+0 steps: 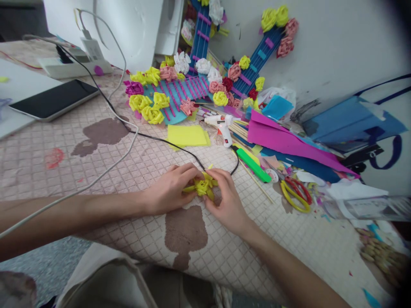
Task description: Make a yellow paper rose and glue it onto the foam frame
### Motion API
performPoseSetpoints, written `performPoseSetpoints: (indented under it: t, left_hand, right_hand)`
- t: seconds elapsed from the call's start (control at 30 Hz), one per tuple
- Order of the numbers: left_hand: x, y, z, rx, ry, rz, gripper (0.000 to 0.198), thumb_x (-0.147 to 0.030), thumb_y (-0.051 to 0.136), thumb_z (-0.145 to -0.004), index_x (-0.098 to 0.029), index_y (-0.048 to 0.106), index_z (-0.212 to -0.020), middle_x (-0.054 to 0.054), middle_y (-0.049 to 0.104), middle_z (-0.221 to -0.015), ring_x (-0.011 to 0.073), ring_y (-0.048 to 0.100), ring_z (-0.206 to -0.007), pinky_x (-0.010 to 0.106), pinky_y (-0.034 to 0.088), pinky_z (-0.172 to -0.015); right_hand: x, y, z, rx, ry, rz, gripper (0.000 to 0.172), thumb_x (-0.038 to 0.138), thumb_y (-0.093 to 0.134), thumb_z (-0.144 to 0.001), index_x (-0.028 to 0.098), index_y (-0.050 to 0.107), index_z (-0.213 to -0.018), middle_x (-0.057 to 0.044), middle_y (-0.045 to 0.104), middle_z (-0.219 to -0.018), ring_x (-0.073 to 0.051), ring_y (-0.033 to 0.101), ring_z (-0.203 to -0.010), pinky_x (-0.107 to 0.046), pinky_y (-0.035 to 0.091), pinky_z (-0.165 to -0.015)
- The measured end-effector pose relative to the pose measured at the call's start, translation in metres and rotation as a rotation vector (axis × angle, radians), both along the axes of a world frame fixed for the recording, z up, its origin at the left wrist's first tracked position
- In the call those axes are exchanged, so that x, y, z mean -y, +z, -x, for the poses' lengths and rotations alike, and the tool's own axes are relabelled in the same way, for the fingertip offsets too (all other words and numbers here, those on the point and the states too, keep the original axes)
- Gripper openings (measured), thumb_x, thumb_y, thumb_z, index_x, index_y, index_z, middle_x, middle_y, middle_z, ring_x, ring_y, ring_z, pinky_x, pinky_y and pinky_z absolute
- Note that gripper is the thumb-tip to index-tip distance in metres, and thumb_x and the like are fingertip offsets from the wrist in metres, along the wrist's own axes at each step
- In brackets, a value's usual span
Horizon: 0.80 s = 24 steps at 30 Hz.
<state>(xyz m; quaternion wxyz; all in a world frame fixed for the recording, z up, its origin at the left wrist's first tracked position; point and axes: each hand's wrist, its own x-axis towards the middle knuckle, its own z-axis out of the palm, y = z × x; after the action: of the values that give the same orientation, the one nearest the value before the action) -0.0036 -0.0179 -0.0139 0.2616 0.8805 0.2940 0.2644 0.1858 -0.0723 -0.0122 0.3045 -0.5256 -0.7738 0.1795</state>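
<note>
A yellow paper flower (203, 186) lies low over the quilted table cover, pinched from both sides. My left hand (175, 187) has its fingers closed on the flower's left petals. On the right edge of the flower, my right hand (226, 201) grips with thumb and fingertips. Some of its petals are hidden behind my fingers. A stack of yellow paper squares (187, 135) sits just beyond my hands. Close to it lies a white glue gun (222, 127), its black cord (167, 142) running behind my hands.
Flower-covered blue paper guitars (180, 96) stand against the wall. Right of my hands are a green cutter (253, 165), scissors (295, 196), magenta paper (289, 139) and a clear bottle (369, 206). A phone (56, 99) and power strip (70, 64) lie left. A white cable (105, 173) crosses above my left forearm.
</note>
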Motion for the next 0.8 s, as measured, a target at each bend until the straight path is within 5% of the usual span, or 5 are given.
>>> performPoseSetpoints:
  t: [0.8]
  left_hand:
    - [0.0009,-0.0006,-0.0021,0.004,0.005,0.014,0.025,-0.014,0.058,-0.078,-0.018,0.052,-0.102,0.006,0.054,-0.103,0.0196,0.053,-0.095,0.032,0.045,-0.081]
  right_hand:
    - [0.0002,-0.0005,-0.0003,0.033,0.017,-0.02,0.065,0.012,0.054,-0.074,0.03,0.034,-0.133,-0.008,0.042,-0.128,-0.027,0.041,-0.123,-0.05,0.039,-0.102]
